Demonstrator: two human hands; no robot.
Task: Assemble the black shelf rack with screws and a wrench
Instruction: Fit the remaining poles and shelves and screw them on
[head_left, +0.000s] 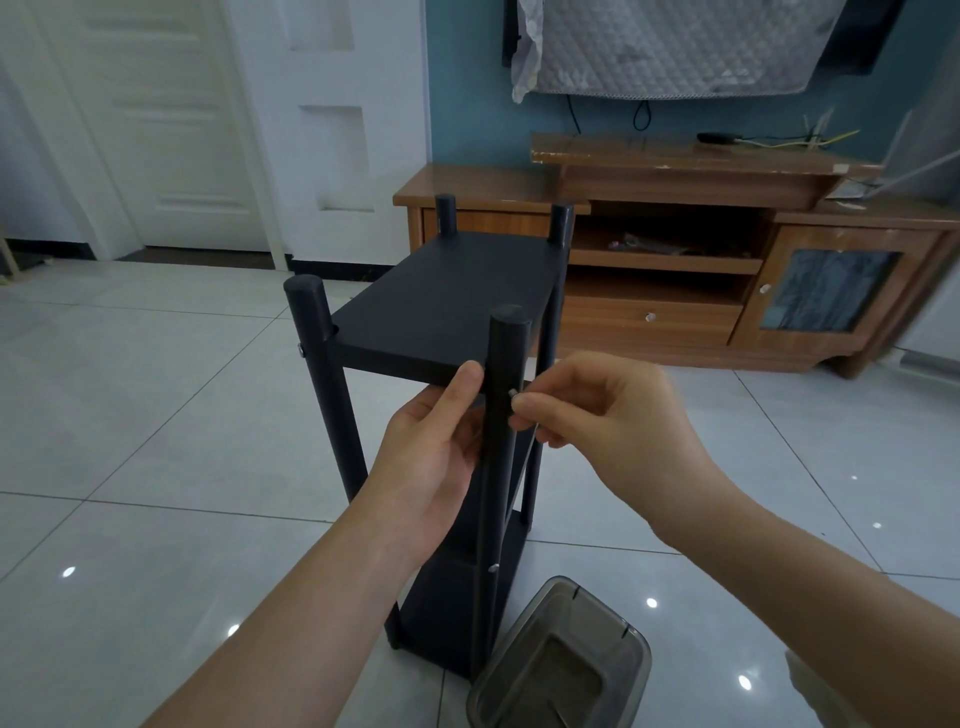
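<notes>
Grey plastic tub on the floor, below the right grip and just beside the rack's foot. Black shelf rack stands upright on the tiles, directly ahead.

Left grip grasps the rack at the near post. Thumb lies on the front edge of the top shelf; fingers are hidden behind the post.

Right grip sits just right of that post. Thumb and forefinger pinch a small silver screw, tip at the post's side, level with the top shelf. A thin metal sliver shows under those fingers; cannot tell what it is.

Lower screw is seated in the same post, well below both grips. Side screw is in the post left of the left grip.

Beyond the grips: wooden TV cabinet, and a white door further left.
</notes>
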